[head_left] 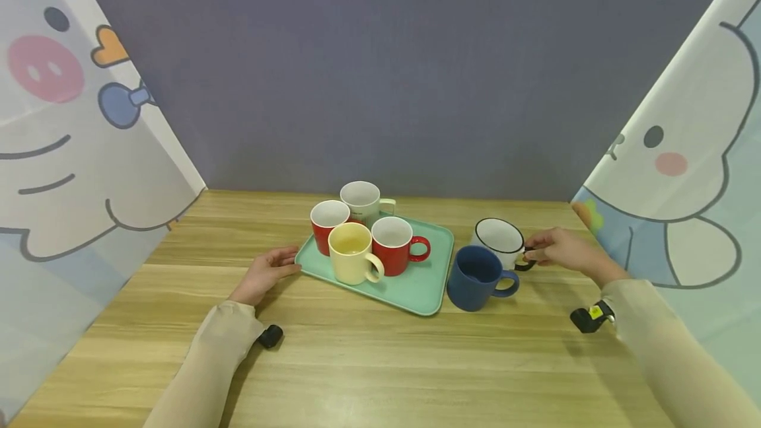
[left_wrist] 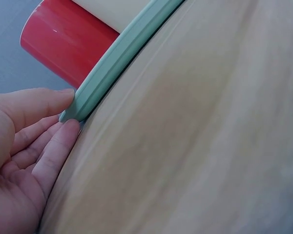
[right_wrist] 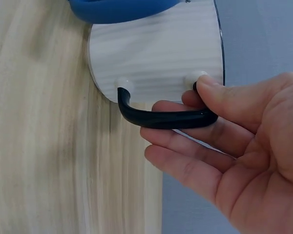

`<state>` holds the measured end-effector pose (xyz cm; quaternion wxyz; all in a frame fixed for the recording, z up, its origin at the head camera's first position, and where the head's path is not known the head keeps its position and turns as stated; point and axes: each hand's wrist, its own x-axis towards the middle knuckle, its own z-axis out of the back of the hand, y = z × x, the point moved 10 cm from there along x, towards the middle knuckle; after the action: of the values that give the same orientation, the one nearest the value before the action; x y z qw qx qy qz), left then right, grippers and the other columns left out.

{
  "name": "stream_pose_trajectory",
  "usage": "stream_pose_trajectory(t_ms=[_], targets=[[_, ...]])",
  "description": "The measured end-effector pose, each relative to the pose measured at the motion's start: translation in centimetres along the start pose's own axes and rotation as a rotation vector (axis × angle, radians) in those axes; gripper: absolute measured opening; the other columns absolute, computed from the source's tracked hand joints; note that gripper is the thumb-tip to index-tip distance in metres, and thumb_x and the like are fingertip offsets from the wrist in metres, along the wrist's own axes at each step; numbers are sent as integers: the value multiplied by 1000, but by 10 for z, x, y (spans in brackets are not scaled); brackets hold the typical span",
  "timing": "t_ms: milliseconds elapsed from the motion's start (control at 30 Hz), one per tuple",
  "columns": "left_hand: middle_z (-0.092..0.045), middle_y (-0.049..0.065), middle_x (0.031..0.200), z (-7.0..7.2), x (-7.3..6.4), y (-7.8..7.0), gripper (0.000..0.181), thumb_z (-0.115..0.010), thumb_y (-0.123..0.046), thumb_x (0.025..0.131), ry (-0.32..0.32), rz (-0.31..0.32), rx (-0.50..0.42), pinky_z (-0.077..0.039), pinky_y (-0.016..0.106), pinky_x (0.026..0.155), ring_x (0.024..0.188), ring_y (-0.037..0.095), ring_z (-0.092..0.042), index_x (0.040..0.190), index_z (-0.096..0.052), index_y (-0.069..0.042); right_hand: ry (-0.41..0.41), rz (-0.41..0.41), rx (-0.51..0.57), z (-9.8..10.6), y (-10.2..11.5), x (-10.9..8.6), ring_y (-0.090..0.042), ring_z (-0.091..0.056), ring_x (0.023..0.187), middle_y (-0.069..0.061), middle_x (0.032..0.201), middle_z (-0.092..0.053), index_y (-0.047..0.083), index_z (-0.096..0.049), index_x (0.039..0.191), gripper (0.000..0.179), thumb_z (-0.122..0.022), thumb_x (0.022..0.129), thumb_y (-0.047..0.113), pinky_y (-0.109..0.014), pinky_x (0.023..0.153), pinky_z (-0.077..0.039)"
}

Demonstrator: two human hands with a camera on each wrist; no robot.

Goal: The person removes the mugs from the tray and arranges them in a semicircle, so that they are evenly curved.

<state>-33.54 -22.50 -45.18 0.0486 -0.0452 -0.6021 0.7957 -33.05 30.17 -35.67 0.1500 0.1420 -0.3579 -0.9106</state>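
At its left corner, the mint-green tray (head_left: 419,296) is pinched between the thumb and fingers of my left hand (head_left: 267,274). In the left wrist view, the thumb lies on the tray rim (left_wrist: 105,70) and a fingertip sits against its outer side. My right hand (head_left: 561,253) holds the black handle (right_wrist: 161,118) of a white enamel-style mug (head_left: 496,236) with a black rim. The thumb is near the handle's upper end, fingers behind it. A blue mug (head_left: 472,286) stands in front of the white one, right of the tray, partly hiding it.
On the tray stand a yellow mug (head_left: 349,263), two red mugs with white insides, one at the left (head_left: 321,236) and one at the right (head_left: 389,253), and a pale mug (head_left: 359,200) at the back. A grey wall (head_left: 386,84) rises behind the wooden table (head_left: 368,368).
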Motion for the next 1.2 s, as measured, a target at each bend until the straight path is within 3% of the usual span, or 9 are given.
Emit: stream_pose_trajectory(t_ms=[300, 500, 633, 733, 933, 1200], targets=[[-52, 31, 137, 5, -1, 3, 55, -67, -5, 95, -9, 7, -15, -48, 15, 88, 126, 38, -51, 141, -44, 13, 0, -6, 6, -4, 0, 2, -30, -66, 96, -19, 101, -69, -19, -59, 113, 28, -61, 97, 5, -42, 83, -57], [-51, 31, 138, 3, 0, 4, 56, -67, -7, 95, 3, 7, -2, -48, 15, 88, 125, 36, -52, 142, -43, 13, -32, 11, -46, 4, -3, 2, -22, -66, 93, -19, 102, -70, -16, -62, 114, 31, -64, 96, 10, -33, 79, -57], [-52, 30, 137, 2, 1, 3, 55, -67, -7, 95, -3, 7, -14, -47, 15, 89, 126, 36, -51, 142, -45, 12, -112, 13, -41, 19, -6, 1, -11, -64, 88, -13, 99, -72, -12, -62, 116, 32, -66, 96, 13, -27, 75, -56], [-53, 30, 137, 2, 1, 1, 55, -68, -7, 95, -10, -2, -11, -47, 15, 89, 125, 36, -51, 141, -45, 12, -182, 24, 29, 29, -4, 0, -7, -65, 83, -13, 99, -71, -15, -59, 118, 34, -66, 96, 9, -28, 73, -57], [-53, 29, 137, 1, 1, 3, 56, -69, -8, 94, -4, 7, 3, -47, 15, 88, 124, 34, -52, 141, -46, 12, -319, 54, 59, 43, 13, -1, -3, -65, 76, -21, 100, -69, -18, -56, 120, 35, -65, 96, 7, -24, 68, -57], [-52, 31, 137, -1, 1, 1, 56, -67, -6, 95, 0, 5, -19, -47, 14, 87, 127, 39, -50, 141, -44, 13, -391, 70, -101, 38, 49, 11, -27, -67, 90, -20, 103, -70, -7, -64, 117, 33, -66, 98, 20, -26, 72, -53]])
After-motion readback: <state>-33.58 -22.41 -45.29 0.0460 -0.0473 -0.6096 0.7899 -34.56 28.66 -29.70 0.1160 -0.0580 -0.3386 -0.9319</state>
